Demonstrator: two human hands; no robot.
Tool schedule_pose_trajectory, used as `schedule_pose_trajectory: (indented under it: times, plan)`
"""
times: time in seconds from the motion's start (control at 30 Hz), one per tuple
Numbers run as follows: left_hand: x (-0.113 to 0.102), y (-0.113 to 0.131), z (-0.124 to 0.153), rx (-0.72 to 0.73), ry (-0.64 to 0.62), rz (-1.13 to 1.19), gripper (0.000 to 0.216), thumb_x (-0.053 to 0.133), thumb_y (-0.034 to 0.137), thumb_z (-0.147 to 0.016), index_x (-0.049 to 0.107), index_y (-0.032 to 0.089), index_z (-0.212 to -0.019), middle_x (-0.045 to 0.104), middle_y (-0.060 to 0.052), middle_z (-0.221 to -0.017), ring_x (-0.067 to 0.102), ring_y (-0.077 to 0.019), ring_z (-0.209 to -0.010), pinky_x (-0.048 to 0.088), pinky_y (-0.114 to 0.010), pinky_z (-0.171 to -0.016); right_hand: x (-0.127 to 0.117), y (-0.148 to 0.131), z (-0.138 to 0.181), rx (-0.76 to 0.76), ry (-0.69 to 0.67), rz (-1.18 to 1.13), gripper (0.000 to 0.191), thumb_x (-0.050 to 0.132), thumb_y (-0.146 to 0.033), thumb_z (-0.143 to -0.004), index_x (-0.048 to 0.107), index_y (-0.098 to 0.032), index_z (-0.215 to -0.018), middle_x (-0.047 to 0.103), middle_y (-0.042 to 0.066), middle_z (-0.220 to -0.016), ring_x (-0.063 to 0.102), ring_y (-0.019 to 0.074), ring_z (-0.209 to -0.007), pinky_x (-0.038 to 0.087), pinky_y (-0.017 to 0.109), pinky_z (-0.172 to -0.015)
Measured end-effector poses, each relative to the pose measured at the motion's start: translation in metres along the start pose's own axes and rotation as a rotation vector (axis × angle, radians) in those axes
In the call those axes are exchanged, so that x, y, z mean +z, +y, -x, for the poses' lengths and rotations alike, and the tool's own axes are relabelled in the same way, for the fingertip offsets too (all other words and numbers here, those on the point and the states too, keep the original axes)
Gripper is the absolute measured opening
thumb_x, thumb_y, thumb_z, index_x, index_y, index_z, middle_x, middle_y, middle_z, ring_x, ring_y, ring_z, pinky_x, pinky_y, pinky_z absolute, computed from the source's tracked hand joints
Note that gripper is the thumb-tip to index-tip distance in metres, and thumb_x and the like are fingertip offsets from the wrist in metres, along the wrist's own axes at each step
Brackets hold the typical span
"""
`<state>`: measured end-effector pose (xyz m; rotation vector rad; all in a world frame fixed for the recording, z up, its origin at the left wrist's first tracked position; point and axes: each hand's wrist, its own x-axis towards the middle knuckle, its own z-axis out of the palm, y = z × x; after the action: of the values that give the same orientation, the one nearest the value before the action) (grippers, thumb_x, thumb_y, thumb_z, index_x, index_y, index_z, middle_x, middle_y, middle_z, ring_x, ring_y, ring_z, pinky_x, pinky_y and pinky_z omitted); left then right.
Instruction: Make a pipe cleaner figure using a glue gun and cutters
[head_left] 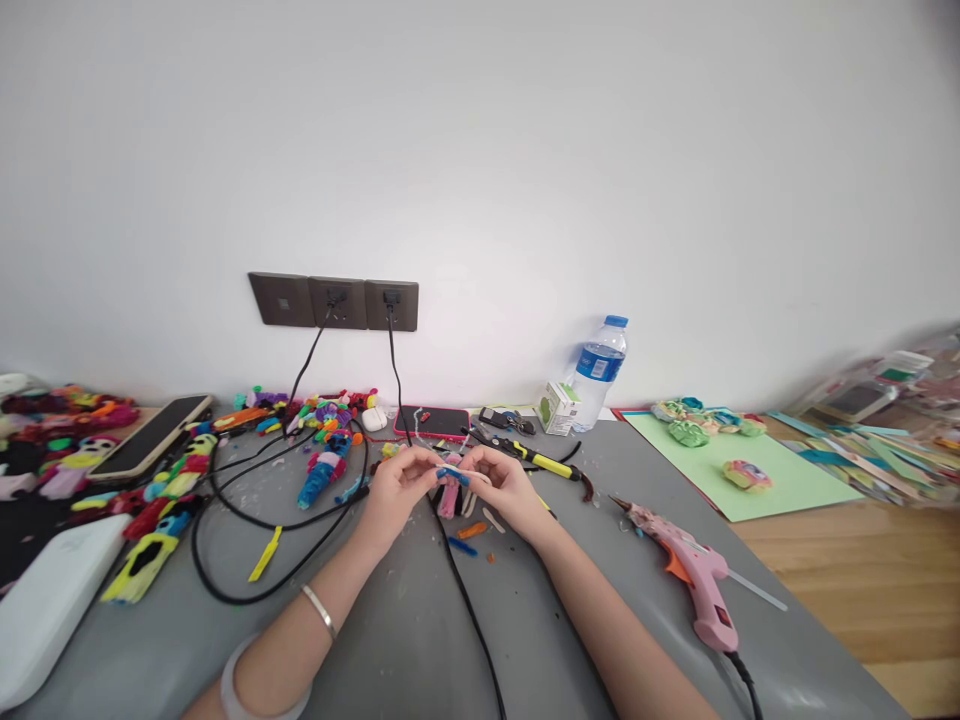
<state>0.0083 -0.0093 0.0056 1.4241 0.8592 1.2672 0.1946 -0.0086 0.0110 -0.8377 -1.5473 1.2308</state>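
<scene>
My left hand [401, 490] and my right hand [511, 490] meet over the middle of the grey table. Between their fingertips is a short fuzzy blue pipe cleaner piece [453, 476], with a pale strip along it. Both hands are closed in a pinch on it; the exact finger contact is too small to make out. Just beneath lies a pink fuzzy piece [448, 502], partly hidden by the fingers. Close to my right hand are an orange pipe cleaner piece [472, 531], a loose blue piece [463, 547] and small white pieces [493, 519].
A pink glue gun [697, 580] lies at right, a yellow-handled tool [544, 460] behind my right hand. Black cable [206, 575] loops at left near fuzzy figures [146, 560]. A water bottle [600, 370], small carton [557, 408] and phone [441, 422] line the wall.
</scene>
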Motion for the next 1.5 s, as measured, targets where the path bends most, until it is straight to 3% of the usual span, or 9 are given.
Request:
schedule_pose_trajectory:
  times: [0.27, 0.47, 1.5]
  plan:
    - [0.000, 0.004, -0.001, -0.034, 0.027, 0.036, 0.017, 0.070, 0.033, -0.078, 0.067, 0.017, -0.081, 0.068, -0.003, -0.077, 0.066, -0.0164, -0.070, 0.053, -0.027, -0.066, -0.002, 0.001, 0.000, -0.080, 0.056, 0.000, 0.026, 0.069, -0.045, -0.082, 0.060, -0.020, -0.083, 0.062, 0.003, -0.081, 0.058, 0.0159, -0.073, 0.048, 0.028, -0.067]
    - [0.001, 0.004, -0.001, -0.062, 0.018, 0.065, 0.018, 0.069, 0.035, -0.080, 0.066, 0.017, -0.081, 0.068, -0.002, -0.074, 0.065, -0.0151, -0.069, 0.051, -0.024, -0.063, -0.002, -0.002, -0.001, -0.122, 0.017, 0.003, 0.025, 0.066, -0.044, -0.085, 0.061, -0.019, -0.081, 0.062, 0.004, -0.082, 0.058, 0.0163, -0.075, 0.048, 0.028, -0.069]
    - [0.012, 0.017, 0.005, -0.251, -0.022, 0.308, 0.028, 0.081, 0.038, -0.069, 0.068, 0.014, -0.079, 0.067, -0.002, -0.073, 0.062, -0.0121, -0.065, 0.052, -0.025, -0.065, -0.004, -0.013, 0.004, 0.020, -0.230, -0.092, 0.032, 0.065, -0.050, -0.084, 0.058, -0.019, -0.082, 0.053, 0.001, -0.082, 0.047, 0.0136, -0.071, 0.038, 0.025, -0.065]
